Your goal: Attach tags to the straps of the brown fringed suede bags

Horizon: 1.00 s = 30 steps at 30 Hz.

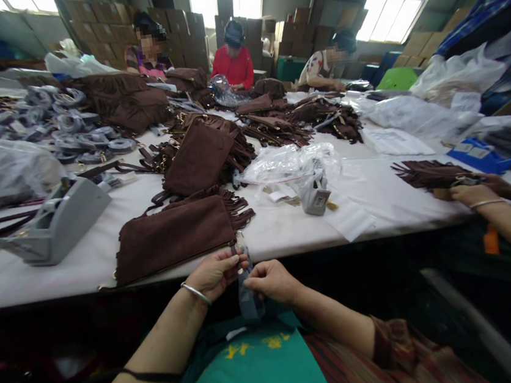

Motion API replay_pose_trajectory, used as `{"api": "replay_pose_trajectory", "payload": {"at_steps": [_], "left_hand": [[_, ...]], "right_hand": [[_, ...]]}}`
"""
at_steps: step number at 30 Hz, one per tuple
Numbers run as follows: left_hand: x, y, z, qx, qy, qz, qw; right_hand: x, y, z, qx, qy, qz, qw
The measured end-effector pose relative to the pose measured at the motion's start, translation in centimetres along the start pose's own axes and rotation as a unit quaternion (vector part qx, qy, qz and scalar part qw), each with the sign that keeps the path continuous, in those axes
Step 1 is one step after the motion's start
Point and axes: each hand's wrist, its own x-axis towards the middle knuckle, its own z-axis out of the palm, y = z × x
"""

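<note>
A brown fringed bag (177, 234) lies flat at the table's front edge, its zipper side toward me. At its right corner my left hand (219, 274), with a bracelet on the wrist, pinches a short brown strap end with a metal clip. Just right of it, my right hand (270, 281) has its fingers closed on a grey wrapped strap (248, 300) that hangs down over the green apron. The two hands are close together, below the table edge. Where the strap and the clip meet is too small to make out.
Grey tape dispenser (56, 223) at left; brown bags (200, 155) piled behind. A small dispenser (315, 197) stands by clear plastic (280, 167). Wrapped straps (67, 124) lie back left. Another person's hands (477, 191) hold a fringed item at right; three people sit across.
</note>
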Motion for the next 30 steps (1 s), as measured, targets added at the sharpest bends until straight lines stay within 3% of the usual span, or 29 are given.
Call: {"api": "replay_pose_trajectory", "payload": {"at_steps": [10,20,30], "left_hand": [[-0.2,0.0,0.1,0.012,0.008,-0.018,1.0],[-1.1,0.2,-0.4,0.032,0.043,-0.033,0.998],[-1.5,0.3,0.5,0.019,0.061,-0.03,0.998]], "right_hand": [[0.6,0.3,0.2,0.065,0.005,0.049,0.997],[1.0,0.4,1.3,0.031,0.028,-0.001,0.999],[1.2,-0.8,1.7,0.102,0.06,0.0,0.993]]}}
